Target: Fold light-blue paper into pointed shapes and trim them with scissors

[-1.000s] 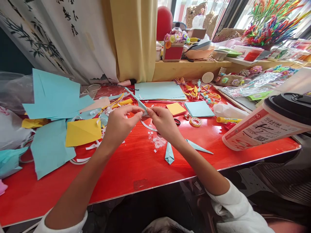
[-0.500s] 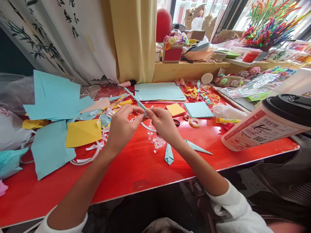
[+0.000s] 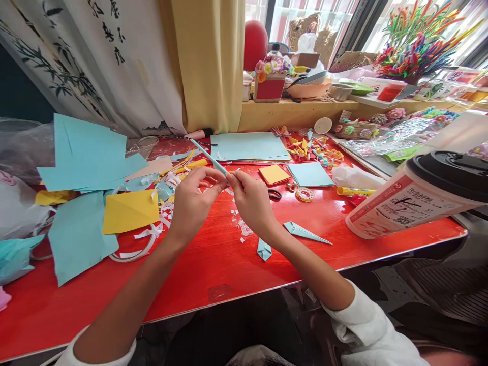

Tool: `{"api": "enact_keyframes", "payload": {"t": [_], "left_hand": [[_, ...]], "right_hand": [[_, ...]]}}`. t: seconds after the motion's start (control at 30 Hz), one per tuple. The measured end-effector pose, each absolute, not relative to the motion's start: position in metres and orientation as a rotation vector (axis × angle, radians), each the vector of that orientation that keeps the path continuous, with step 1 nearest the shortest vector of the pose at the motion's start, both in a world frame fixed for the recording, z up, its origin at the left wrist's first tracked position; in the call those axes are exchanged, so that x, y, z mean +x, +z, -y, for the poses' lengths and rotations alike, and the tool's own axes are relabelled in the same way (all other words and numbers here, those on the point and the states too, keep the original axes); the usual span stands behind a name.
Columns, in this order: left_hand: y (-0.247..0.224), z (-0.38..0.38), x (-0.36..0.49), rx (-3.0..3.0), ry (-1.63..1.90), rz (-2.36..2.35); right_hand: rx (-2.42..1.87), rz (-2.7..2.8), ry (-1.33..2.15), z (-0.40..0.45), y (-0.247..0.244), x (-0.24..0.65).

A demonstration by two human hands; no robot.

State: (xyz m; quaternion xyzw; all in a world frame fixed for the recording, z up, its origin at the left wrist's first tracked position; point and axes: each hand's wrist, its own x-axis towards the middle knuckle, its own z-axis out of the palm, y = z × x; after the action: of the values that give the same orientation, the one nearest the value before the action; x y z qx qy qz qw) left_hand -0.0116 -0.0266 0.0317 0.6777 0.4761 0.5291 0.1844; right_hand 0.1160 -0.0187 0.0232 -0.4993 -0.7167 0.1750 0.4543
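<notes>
A narrow folded piece of light blue paper (image 3: 209, 154) points up and to the left from between my hands, above the red table. My left hand (image 3: 198, 201) pinches it near its lower end, thumb and forefinger closed. Right beside it, the thumb and fingers of my right hand (image 3: 252, 201) grip the same end, which they partly hide. Under my right forearm lies a blue folded paper piece (image 3: 264, 249), partly covered. Another pointed blue folded piece (image 3: 307, 233) rests to the right of that forearm.
Blue sheets (image 3: 87, 152), a yellow square (image 3: 130, 211) and paper scraps crowd the left. Behind my hands lie a blue paper stack (image 3: 249, 146), small blue squares (image 3: 310, 174), yellow squares (image 3: 274, 174) and black-handled scissors (image 3: 274, 194). A large lidded cup (image 3: 404, 203) stands at right.
My right hand has shifted slightly left along the folded paper, closer to my left hand. Both hands still grip the paper. The view has moved a little.
</notes>
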Motion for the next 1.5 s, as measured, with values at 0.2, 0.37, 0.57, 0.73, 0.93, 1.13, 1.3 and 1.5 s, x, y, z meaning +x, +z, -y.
{"api": "enact_keyframes", "payload": {"t": [0.2,0.37,0.57,0.73,0.93,1.13,1.3,1.5], "left_hand": [[0.033,0.03,-0.009,1.842,1.498,-1.356],[0.034,0.033,-0.008,1.931,1.562,-1.38],[0.032,0.033,-0.007,1.982,1.611,-1.36],[0.032,0.032,-0.005,1.881,1.695,-1.363],[0.029,0.028,-0.009,1.883,1.664,-1.384],[0.027,0.023,-0.016,2.376,1.624,-1.567],[0.021,0.021,-0.023,2.54,1.568,-1.609],[0.017,0.024,-0.018,2.485,1.573,-1.589]], "right_hand": [[-1.193,1.741,0.45,0.021,0.024,0.115],[-1.097,1.697,0.501,0.019,0.023,0.115],[-1.107,1.701,0.479,0.02,0.023,0.115],[-1.134,1.72,0.466,0.02,0.023,0.115],[-1.206,1.777,0.423,0.019,0.026,0.117],[-1.172,1.748,0.518,0.017,0.026,0.12],[-1.131,1.683,0.575,0.017,0.025,0.12],[-1.154,1.669,0.547,0.018,0.023,0.118]]}}
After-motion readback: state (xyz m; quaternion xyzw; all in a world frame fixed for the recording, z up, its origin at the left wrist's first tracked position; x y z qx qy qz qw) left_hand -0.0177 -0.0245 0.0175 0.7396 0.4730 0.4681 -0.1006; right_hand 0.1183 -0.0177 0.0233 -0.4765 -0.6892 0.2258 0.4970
